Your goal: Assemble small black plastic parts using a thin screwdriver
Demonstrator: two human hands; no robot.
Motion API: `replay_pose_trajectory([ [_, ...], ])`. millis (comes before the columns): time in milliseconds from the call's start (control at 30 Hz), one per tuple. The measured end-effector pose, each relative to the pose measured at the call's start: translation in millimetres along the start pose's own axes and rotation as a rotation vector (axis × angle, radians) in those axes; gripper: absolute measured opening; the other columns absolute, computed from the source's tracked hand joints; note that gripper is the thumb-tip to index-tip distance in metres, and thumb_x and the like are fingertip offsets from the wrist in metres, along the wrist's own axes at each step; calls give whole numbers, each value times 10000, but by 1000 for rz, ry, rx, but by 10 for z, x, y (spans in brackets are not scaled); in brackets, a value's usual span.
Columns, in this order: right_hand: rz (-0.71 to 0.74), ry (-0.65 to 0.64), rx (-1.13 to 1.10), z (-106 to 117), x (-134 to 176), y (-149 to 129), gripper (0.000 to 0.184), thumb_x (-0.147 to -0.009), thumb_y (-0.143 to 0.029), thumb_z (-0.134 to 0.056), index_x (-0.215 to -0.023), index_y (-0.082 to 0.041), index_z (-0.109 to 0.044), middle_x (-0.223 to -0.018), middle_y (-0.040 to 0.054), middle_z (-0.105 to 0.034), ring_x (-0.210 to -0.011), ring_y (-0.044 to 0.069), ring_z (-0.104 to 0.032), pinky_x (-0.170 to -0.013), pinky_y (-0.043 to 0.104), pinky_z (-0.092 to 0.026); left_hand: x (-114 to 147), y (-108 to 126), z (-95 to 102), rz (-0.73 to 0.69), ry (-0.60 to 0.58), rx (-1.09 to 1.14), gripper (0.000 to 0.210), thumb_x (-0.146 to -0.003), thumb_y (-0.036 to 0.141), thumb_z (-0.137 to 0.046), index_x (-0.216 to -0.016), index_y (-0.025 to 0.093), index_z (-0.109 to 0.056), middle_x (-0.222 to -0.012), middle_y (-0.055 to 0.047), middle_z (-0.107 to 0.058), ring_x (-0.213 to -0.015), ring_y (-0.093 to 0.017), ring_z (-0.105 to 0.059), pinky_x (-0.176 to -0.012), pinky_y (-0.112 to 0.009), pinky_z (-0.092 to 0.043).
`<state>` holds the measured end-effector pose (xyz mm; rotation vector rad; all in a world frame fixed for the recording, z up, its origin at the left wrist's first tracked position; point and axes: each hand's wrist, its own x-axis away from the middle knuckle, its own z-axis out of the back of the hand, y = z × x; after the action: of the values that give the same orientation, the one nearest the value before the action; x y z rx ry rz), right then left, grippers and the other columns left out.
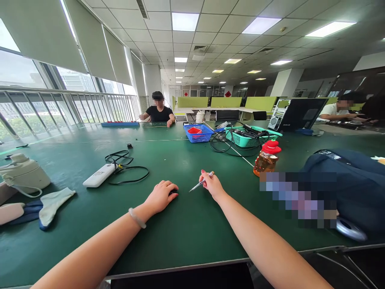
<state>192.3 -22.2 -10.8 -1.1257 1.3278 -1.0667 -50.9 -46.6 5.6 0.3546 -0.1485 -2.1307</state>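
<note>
My left hand (162,196) rests on the green tabletop (186,241) with its fingers curled around a small dark object (173,192). Most of that object is hidden, so its kind cannot be told. In my right hand (213,185) is a small screwdriver (196,186), slim and silver, gripped like a pen. Its thin tip points down and left toward my left hand, just above or on the table. A gap separates the tip from the left fingers.
Left lie a white power bank (100,175) with a black cable (141,179), a cloth (55,204) and a beige bottle (25,172). Right are a red-capped bottle (266,157), a dark backpack (355,188), a blue basket (198,134) and a green basket (249,138). A person (159,110) sits opposite.
</note>
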Motion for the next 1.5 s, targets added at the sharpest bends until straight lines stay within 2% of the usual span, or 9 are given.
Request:
replay_pose_trajectory([
  [300, 6, -23, 26, -5, 6, -24, 612, -685, -777, -590, -532, -184, -579, -434, -32, -395, -440, 91, -364, -440, 242, -273, 1067, -955, 436, 259, 43, -99, 429, -896, 534, -417, -1097, 246, -662, -1129, -73, -668, -1045, -265, -590, -966, -405, -446],
  [500, 10, -24, 33, 5, 0, 1, 597, -714, -758, -578, -536, -188, -569, -435, -36, -387, -432, 92, -362, -432, 243, -273, 1478, -1395, 630, 463, 74, -158, 457, -841, 548, -430, -1090, 262, -687, -1134, -66, -695, -1043, -271, -619, -923, -386, -466],
  [567, 11, -19, 37, 10, -7, 20, 592, -722, -751, -578, -538, -189, -568, -436, -36, -387, -429, 93, -361, -431, 246, -278, 1536, -1419, 685, 490, 114, -147, 468, -827, 557, -431, -1090, 264, -684, -1135, -55, -695, -1033, -265, -623, -893, -366, -477],
  [667, 14, -13, 33, 17, -18, 43, 587, -721, -748, -585, -546, -188, -577, -442, -37, -383, -433, 93, -356, -434, 247, -280, 1597, -1385, 773, 540, 280, -114, 528, -799, 578, -437, -1140, 233, -646, -1109, -69, -692, -991, -257, -634, -823, -334, -497],
  [833, 16, -6, 17, 20, -20, 44, 596, -702, -762, -596, -550, -185, -594, -447, -38, -380, -442, 90, -349, -441, 245, -279, 1695, -1312, 912, 756, 524, -162, 491, -835, 543, -381, -1099, 223, -644, -940, -80, -715, -852, -265, -645, -732, -362, -498],
  [1000, 9, -8, 7, 20, -12, 31, 611, -681, -776, -607, -533, -184, -591, -429, -37, -368, -436, 90, -337, -436, 247, -276, 1740, -1308, 935, 655, 623, -187, 482, -871, 486, -333, -1050, 199, -676, -1039, -102, -689, -948, -258, -624, -847, -383, -488],
  [1133, 17, -9, 8, 30, -6, 30, 599, -701, -761, -603, -541, -184, -596, -432, -34, -376, -438, 92, -347, -439, 249, -285, 1757, -1271, 927, 594, 540, -158, 460, -872, 489, -331, -985, 249, -707, -1045, -46, -674, -972, -230, -608, -815, -317, -485],
  [1300, 19, -6, 27, 36, -11, 43, 601, -705, -763, -595, -536, -187, -592, -432, -31, -385, -433, 95, -350, -435, 253, -283, 1782, -1264, 939, 686, 437, -139, 496, -825, 544, -388, -1056, 235, -700, -911, -34, -711, -802, -215, -617, -700, -295, -479],
  [1500, 17, -17, 27, 33, -7, 26, 614, -699, -775, -593, -533, -184, -590, -427, -30, -389, -430, 91, -352, -433, 250, -279, 1738, -1303, 925, 730, 303, -214, 477, -836, 528, -386, -978, 240, -739, -1013, -46, -739, -945, -246, -648, -788, -316, -493],
])
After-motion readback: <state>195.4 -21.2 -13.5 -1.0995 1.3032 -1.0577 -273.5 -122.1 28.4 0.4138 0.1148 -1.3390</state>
